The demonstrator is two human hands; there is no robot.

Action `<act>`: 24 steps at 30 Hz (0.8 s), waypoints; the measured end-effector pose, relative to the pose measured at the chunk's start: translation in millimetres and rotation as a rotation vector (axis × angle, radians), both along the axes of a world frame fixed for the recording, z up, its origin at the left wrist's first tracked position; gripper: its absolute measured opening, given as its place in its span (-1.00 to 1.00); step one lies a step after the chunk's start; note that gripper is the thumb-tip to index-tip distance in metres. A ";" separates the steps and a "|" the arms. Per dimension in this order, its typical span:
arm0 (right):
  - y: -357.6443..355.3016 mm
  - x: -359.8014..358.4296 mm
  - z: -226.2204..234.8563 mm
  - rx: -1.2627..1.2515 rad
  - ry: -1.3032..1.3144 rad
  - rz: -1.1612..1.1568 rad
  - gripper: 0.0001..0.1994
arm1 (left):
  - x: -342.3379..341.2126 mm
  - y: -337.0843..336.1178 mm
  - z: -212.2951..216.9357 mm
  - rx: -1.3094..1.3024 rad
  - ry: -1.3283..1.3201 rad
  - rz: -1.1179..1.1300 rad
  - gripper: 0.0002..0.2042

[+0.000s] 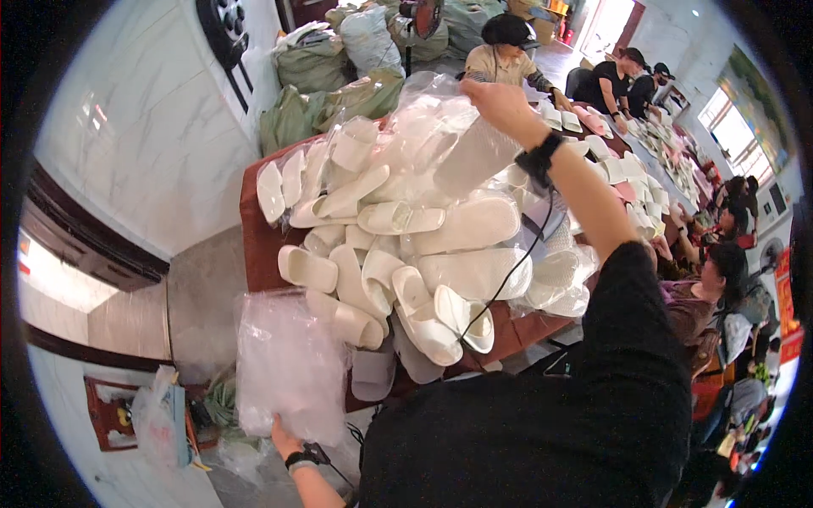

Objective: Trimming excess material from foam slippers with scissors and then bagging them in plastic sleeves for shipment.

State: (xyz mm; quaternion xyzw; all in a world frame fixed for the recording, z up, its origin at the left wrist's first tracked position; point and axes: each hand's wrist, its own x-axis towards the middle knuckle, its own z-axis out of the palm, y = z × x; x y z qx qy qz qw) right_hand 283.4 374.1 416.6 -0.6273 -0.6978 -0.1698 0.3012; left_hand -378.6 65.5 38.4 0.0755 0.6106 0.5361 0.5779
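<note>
My right hand (pixel 506 110) is raised over the far side of a heap of slippers, its fingers closed on the top of a clear plastic bag (pixel 440 89). A flat pale slipper sole (pixel 481 159) hangs just below that hand and seems to be inside the bag. Low on the left, my left hand (pixel 286 440) grips the lower edge of a stack of clear plastic bags (pixel 288 364), beside the table. Between my hands lie many loose white slippers (pixel 415 313), some tilted on others. Bagged slippers (pixel 466 222) rest among them.
A reddish-brown cloth covers the table (pixel 262 245). Full woven sacks (pixel 309 59) stand behind it. A person in a cap (pixel 500 63) works across from me, with others along the tables to the right. A thin black cable (pixel 512 275) hangs from my right wrist over the slippers.
</note>
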 end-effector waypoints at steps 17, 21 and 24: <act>-67.6 -371.3 -5.9 0.230 0.135 0.603 -0.84 | -13.3 16.3 -4.1 0.113 -0.345 0.215 -0.64; 0.8 -403.6 25.7 0.110 -0.009 0.287 -0.82 | -24.9 8.5 -33.9 0.105 -0.339 0.259 -0.63; 32.3 -369.6 67.0 0.417 -0.151 0.377 -0.81 | -22.7 14.9 -34.3 0.118 -0.478 0.238 -0.64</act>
